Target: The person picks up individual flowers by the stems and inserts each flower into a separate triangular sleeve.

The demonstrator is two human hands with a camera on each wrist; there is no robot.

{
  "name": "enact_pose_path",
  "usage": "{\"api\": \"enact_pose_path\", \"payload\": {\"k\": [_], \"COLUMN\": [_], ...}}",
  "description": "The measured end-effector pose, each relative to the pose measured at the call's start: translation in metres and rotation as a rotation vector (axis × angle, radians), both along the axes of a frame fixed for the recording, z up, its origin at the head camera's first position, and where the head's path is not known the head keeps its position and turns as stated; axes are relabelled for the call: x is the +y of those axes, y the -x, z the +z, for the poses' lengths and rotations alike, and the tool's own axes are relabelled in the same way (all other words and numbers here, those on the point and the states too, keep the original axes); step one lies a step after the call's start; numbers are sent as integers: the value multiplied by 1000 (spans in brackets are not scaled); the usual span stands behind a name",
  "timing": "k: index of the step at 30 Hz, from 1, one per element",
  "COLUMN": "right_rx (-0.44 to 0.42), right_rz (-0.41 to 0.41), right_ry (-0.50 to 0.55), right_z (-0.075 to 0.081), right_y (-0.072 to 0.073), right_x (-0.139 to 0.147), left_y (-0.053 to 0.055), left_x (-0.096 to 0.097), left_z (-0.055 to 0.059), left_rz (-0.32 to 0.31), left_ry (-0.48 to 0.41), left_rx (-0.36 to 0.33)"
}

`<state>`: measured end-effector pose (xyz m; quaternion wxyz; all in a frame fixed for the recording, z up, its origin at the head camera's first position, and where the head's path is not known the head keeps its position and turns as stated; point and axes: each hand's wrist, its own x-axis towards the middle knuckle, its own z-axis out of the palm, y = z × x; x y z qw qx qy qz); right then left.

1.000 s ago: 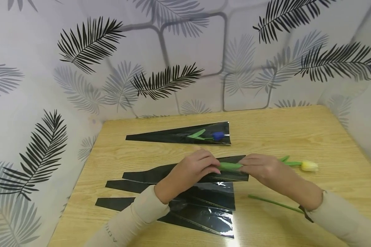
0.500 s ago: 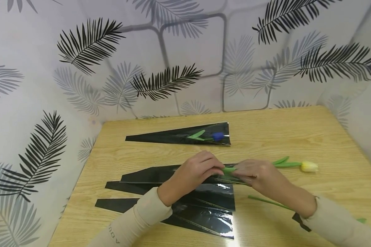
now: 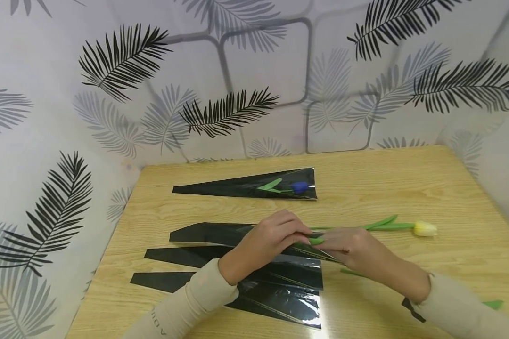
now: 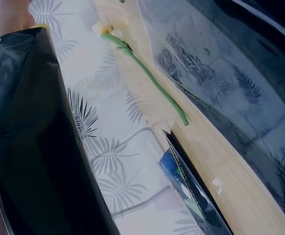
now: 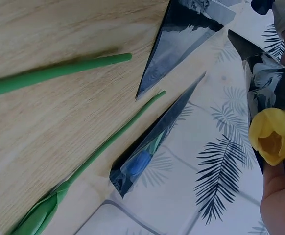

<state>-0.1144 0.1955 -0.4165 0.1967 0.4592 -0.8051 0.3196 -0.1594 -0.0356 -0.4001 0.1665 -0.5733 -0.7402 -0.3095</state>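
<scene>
Over the middle of the table, my left hand (image 3: 271, 238) grips a black flower sleeve (image 3: 214, 234) with a clear front. My right hand (image 3: 356, 242) pinches a yellow tulip (image 5: 273, 136) at the sleeve's mouth. A green leaf (image 3: 316, 240) shows between the fingertips of both hands. The tulip's yellow head stands just beside the right palm in the right wrist view; its stem is hidden by the sleeve and hands. In the left wrist view, the sleeve's dark back (image 4: 32, 122) fills the left side.
More black sleeves (image 3: 280, 301) lie nearer me. At the back lies a sleeve holding a blue tulip (image 3: 299, 187). A pale yellow tulip (image 3: 425, 229) lies to the right. Another green stem (image 3: 351, 272) and a leaf (image 3: 494, 304) show around the right arm.
Both hands have moved slightly nearer me with the sleeve. Its mouth has drawn in around the right fingers, its narrow end has lifted, and less green leaf shows between the hands.
</scene>
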Motion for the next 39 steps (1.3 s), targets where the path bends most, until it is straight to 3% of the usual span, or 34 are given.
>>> {"api": "enact_pose_path", "payload": {"k": [4, 14, 20, 30, 39], "right_rx": [29, -10, -16, -231, -236], "right_rz": [-15, -5, 14, 20, -25], "right_ry": [-13, 32, 5, -65, -85], "right_z": [0, 1, 4, 19, 17], "right_y": [-2, -4, -5, -10, -10], "right_x": [0, -2, -1, 3, 1], "left_y": [-1, -5, -5, -5, -5], "left_x": [1, 7, 6, 4, 5], "left_z": [-1, -3, -6, -7, -9], "left_rz": [2, -30, -32, -44, -53], "left_ry": [7, 9, 13, -6, -8], "left_rx": [-11, -32, -49, -95, -99]}}
